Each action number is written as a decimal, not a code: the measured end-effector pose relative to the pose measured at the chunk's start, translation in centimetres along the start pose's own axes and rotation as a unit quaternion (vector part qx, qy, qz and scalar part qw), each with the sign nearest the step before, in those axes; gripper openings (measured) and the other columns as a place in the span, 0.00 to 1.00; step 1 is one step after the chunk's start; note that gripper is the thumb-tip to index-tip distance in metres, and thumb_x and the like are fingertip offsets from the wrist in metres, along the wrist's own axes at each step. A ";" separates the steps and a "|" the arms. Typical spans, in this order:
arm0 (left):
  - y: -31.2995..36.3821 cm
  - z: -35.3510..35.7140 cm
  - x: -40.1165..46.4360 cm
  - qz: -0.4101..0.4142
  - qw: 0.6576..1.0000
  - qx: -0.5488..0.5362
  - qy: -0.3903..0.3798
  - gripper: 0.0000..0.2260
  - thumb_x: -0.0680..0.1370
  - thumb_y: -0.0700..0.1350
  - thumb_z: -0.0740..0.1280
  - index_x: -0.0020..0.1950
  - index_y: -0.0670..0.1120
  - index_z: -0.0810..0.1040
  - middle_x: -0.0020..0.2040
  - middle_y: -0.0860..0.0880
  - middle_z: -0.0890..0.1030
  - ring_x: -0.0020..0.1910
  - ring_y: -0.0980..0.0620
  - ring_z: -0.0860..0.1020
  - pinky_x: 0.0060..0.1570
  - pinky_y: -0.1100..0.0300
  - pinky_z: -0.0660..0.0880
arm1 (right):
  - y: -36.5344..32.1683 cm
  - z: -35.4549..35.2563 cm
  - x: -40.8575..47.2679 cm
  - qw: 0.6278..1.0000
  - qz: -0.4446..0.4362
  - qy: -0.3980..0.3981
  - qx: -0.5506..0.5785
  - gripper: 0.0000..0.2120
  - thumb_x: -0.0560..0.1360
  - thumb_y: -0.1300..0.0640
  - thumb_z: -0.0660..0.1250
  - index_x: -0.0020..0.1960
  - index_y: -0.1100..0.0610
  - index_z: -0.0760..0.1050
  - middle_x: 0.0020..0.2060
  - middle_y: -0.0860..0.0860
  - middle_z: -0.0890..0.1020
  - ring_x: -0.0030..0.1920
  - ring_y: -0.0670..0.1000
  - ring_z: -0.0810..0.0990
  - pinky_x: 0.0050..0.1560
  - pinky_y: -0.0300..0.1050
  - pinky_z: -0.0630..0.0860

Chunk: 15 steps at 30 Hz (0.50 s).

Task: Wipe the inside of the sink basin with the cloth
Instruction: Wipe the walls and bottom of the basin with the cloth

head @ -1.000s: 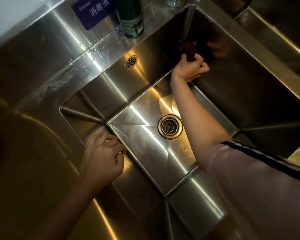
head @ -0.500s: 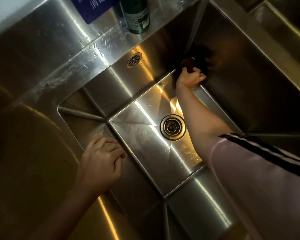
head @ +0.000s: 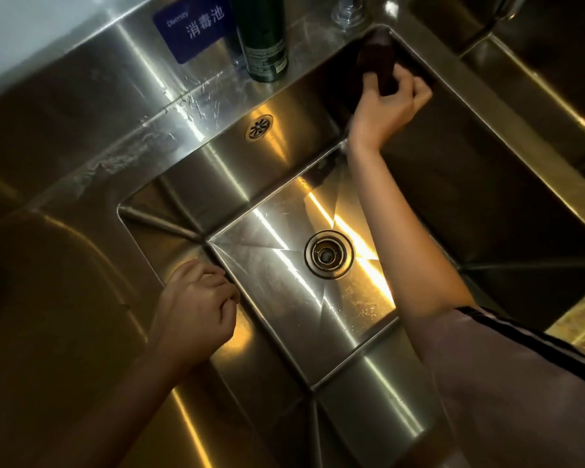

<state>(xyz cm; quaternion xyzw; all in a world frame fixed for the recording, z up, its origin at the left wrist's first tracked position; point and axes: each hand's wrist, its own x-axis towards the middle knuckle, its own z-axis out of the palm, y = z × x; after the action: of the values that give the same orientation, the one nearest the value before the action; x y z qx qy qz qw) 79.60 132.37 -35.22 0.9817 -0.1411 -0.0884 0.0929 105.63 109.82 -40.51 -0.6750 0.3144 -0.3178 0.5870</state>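
The stainless steel sink basin [head: 277,184] fills the middle of the head view, with a round drain [head: 328,254] in its floor. My right hand [head: 389,106] grips a dark cloth [head: 377,60] and holds it against the basin's far corner, near the top rim. My left hand [head: 196,309] rests on the basin's near-left rim with its fingers curled over the edge. Part of the cloth is hidden behind my right fingers.
A dark green bottle [head: 262,38] and a blue sign [head: 191,28] stand on the ledge behind the basin. A round overflow grille [head: 259,127] sits in the back wall. A second basin [head: 537,55] lies to the right.
My right hand has slid the cloth up the far corner from near the basin floor to the top rim. My left hand has stayed on the rim.
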 end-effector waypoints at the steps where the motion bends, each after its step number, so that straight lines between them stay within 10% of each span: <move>1: 0.0 0.1 0.0 0.002 1.000 0.002 0.000 0.13 0.69 0.46 0.57 0.32 0.49 0.80 0.34 0.53 0.82 0.44 0.50 0.79 0.57 0.56 0.64 | -0.7 -0.3 0.2 1.000 -0.022 -0.005 0.007 0.13 0.69 0.65 0.74 0.53 0.64 0.79 0.58 0.59 0.70 0.55 0.47 0.72 0.53 0.28 0.69; 5: -0.1 0.2 0.1 0.005 1.000 0.006 -0.004 0.13 0.69 0.46 0.57 0.32 0.49 0.81 0.34 0.53 0.82 0.44 0.50 0.79 0.56 0.55 0.64 | -1.1 -1.2 0.4 0.992 -0.116 -0.044 0.004 0.13 0.69 0.66 0.72 0.53 0.65 0.77 0.57 0.61 0.70 0.56 0.48 0.71 0.51 0.19 0.66; 15: -0.3 0.5 0.0 0.008 1.000 0.000 0.009 0.13 0.70 0.47 0.57 0.33 0.50 0.81 0.34 0.54 0.82 0.45 0.51 0.78 0.57 0.57 0.64 | 9.6 -0.5 0.9 0.902 -0.090 -0.288 -0.309 0.16 0.72 0.63 0.70 0.59 0.59 0.75 0.63 0.55 0.68 0.62 0.54 0.73 0.67 0.44 0.68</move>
<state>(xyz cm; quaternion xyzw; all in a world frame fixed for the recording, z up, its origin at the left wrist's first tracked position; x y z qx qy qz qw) 79.61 132.60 -35.81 0.9811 -0.1485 -0.0792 0.0953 105.27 107.70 -49.89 -0.9098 0.1521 -0.0478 0.3832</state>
